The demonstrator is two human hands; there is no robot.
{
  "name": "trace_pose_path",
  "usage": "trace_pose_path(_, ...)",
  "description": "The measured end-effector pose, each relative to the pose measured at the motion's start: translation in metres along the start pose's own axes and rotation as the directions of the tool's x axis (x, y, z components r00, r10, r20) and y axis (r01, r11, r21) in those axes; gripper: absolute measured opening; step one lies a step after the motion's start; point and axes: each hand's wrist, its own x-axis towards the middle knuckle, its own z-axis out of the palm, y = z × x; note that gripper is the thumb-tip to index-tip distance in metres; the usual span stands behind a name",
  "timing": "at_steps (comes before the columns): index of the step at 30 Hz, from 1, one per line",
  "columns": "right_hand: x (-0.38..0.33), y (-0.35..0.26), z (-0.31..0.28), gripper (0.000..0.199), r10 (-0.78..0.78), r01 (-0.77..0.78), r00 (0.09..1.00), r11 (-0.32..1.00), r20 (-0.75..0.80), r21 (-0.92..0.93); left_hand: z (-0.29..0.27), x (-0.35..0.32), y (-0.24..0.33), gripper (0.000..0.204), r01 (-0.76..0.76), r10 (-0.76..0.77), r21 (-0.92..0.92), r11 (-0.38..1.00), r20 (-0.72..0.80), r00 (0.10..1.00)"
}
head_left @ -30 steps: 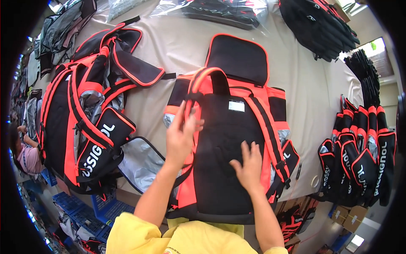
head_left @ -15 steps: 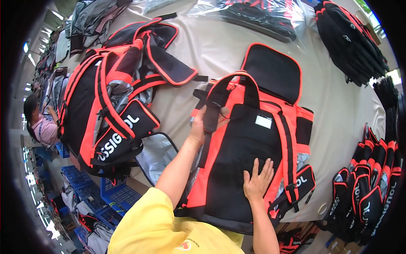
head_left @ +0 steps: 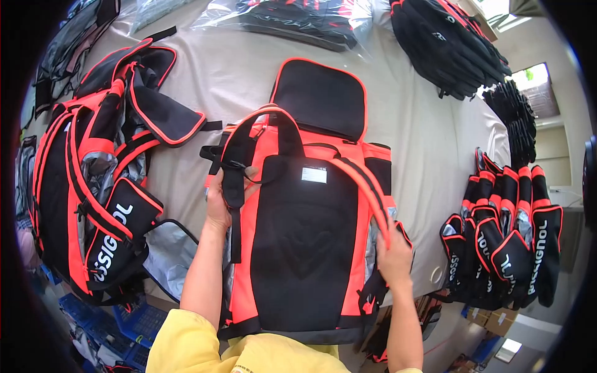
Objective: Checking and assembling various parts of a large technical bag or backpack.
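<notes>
A black and orange backpack point(head_left: 305, 242) lies back panel up on the beige table point(head_left: 416, 124), its top flap open toward the far side. My left hand point(head_left: 222, 200) grips the left shoulder strap point(head_left: 236, 168) near the top of the pack. My right hand point(head_left: 394, 256) holds the lower end of the right shoulder strap point(head_left: 364, 186) at the pack's right edge. Both yellow sleeves come in from the lower edge.
A second, opened backpack of the same colours point(head_left: 93, 186) lies at the left. A row of folded black and orange pieces point(head_left: 504, 242) stands at the right. Black bags in clear plastic point(head_left: 298, 18) and stacked black gloves point(head_left: 454, 43) lie at the far side. Blue crates point(head_left: 130, 317) sit below left.
My left hand has closed on the left shoulder strap. My right hand slid from the flat back panel to the right edge and took the right strap.
</notes>
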Motion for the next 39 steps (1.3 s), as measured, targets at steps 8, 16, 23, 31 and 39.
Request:
trace_pose_path(8, 0.130, -0.015, -0.017, 0.073, 0.320, -0.735, 0.653, 0.049, 0.687, 0.676, -0.008, 0.003, -0.011, 0.057, 0.026, -0.026, -0.014, 1.000, 0.006, 1.000)
trace_pose_path(16, 0.138, -0.004, 0.023, 0.070, 0.172, -0.721, 0.655, -0.148, 0.736, 0.677, -0.022, 0.014, 0.005, 0.061, 0.006, -0.003, -0.032, 0.999, 0.102, 0.995)
trace_pose_path(23, 0.116, -0.009, 0.003, 0.070, 0.218, -0.745, 0.643, -0.043, 0.734, 0.665, 0.015, -0.017, 0.019, 0.062, 0.048, -0.058, 0.260, 0.964, 0.030, 0.998)
trace_pose_path(31, 0.022, -0.023, -0.070, 0.058, 0.107, -0.631, 0.769, -0.028, 0.630, 0.775, 0.096, -0.128, 0.042, 0.056, 0.339, -0.499, 0.484, 0.806, 0.249, 0.830)
trace_pose_path(39, -0.085, -0.061, -0.083, 0.038, 0.038, -0.631, 0.776, 0.039, 0.630, 0.775, 0.100, -0.187, -0.008, 0.045, 0.559, -0.678, 0.510, 0.654, 0.068, 0.732)
